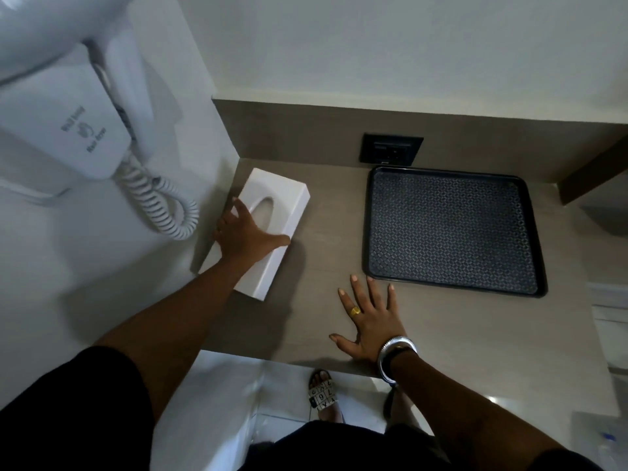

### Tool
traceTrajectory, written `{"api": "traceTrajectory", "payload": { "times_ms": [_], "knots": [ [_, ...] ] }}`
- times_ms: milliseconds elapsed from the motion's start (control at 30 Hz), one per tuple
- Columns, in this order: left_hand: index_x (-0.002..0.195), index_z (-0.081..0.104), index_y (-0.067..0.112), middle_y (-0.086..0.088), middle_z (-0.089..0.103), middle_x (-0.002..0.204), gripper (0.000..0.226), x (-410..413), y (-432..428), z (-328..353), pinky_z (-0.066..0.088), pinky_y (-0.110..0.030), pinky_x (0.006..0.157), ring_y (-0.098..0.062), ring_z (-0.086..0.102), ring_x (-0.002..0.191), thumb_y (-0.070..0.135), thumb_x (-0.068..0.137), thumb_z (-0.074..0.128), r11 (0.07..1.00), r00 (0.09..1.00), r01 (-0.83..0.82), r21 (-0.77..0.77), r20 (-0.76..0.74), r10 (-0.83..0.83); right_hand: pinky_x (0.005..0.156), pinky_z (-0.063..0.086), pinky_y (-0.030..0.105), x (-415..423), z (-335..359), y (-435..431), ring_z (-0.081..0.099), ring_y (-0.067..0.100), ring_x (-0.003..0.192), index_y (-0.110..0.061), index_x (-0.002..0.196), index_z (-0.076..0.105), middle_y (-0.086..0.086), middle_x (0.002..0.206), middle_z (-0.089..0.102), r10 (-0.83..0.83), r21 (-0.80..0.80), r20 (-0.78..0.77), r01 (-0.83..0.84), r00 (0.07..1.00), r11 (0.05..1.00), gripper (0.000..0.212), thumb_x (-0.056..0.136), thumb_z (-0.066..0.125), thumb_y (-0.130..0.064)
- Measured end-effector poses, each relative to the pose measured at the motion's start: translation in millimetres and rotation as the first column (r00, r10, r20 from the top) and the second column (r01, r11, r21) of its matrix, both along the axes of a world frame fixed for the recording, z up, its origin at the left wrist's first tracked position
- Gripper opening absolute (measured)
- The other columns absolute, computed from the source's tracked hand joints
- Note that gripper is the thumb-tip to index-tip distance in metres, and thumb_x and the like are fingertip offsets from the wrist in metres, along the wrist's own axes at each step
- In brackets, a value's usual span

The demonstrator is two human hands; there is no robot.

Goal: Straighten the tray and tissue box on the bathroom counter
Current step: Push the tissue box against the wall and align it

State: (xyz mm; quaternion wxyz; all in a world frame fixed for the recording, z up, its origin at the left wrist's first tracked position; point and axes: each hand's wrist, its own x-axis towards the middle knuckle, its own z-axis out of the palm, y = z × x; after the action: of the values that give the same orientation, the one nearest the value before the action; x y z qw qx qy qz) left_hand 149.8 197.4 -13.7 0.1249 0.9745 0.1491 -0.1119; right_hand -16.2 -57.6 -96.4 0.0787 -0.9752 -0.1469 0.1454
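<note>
A white tissue box (282, 198) with an oval slot lies at an angle at the counter's left end, against the white wall. My left hand (246, 234) rests on top of it, thumb hooked over its right edge and fingers over its left edge. A black patterned tray (452, 229) lies flat at the back right of the grey-brown counter (326, 266), roughly square to the back wall. My right hand (368, 321) is pressed flat on the counter just in front of the tray's near-left corner, fingers spread, not touching the tray.
A white wall-mounted hair dryer (68, 130) with a coiled cord (163, 205) hangs on the left wall beside the tissue box. A black power socket (390, 149) sits in the backsplash behind the tray. My sandalled foot (323, 394) shows below the counter's front edge.
</note>
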Motion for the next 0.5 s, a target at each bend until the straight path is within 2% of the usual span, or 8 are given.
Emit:
{"api": "traceTrajectory", "payload": {
  "times_ms": [167,300,400,500],
  "knots": [
    [0.155,0.003,0.007,-0.027,0.026,0.154,0.143,9.6,-10.0,-8.7,0.024,-0.058,0.116,-0.044,0.029,0.141,0.074,0.053,0.078,0.991,0.991,-0.131,0.027,0.008,0.131,0.113,-0.001,0.066,2.5,-2.7,-1.5,0.012,0.039,0.146,-0.028,0.151,0.022,0.009,0.162,0.015,0.000,-0.012,-0.015,0.000,1.000,1.000,0.091,0.078,0.034,-0.081],
    [0.155,0.007,0.008,-0.028,0.027,0.155,0.137,10.4,-9.8,-19.9,0.024,-0.058,0.116,-0.045,0.029,0.142,0.077,0.058,0.073,0.988,0.987,-0.156,0.021,0.036,0.155,0.114,-0.007,0.064,1.1,-5.1,-1.7,-0.002,0.035,0.148,-0.031,0.152,0.008,0.004,0.162,-0.001,-0.008,-0.023,-0.021,0.008,1.000,1.000,0.091,0.079,0.029,-0.081],
    [0.155,0.012,0.006,-0.032,0.019,0.157,0.125,0.2,-12.6,-23.4,0.017,-0.060,0.119,-0.049,0.020,0.145,0.080,0.067,0.061,0.995,0.991,-0.094,0.032,0.103,0.091,0.114,-0.006,0.064,2.3,-5.0,-2.0,-0.003,0.034,0.148,-0.031,0.152,0.007,0.004,0.163,-0.002,-0.009,-0.028,-0.025,0.008,1.000,1.000,0.091,0.079,0.029,-0.081],
    [0.156,0.011,0.009,-0.030,0.005,0.162,0.119,-30.5,-13.2,-25.6,0.007,-0.058,0.121,-0.046,0.006,0.150,0.087,0.072,0.044,0.994,0.968,0.093,0.051,0.227,-0.102,0.114,-0.006,0.064,1.3,-4.5,-1.9,-0.002,0.034,0.148,-0.031,0.152,0.009,0.004,0.162,-0.001,-0.004,-0.026,-0.025,0.004,1.000,1.000,0.090,0.080,0.029,-0.081]
  ]
}}
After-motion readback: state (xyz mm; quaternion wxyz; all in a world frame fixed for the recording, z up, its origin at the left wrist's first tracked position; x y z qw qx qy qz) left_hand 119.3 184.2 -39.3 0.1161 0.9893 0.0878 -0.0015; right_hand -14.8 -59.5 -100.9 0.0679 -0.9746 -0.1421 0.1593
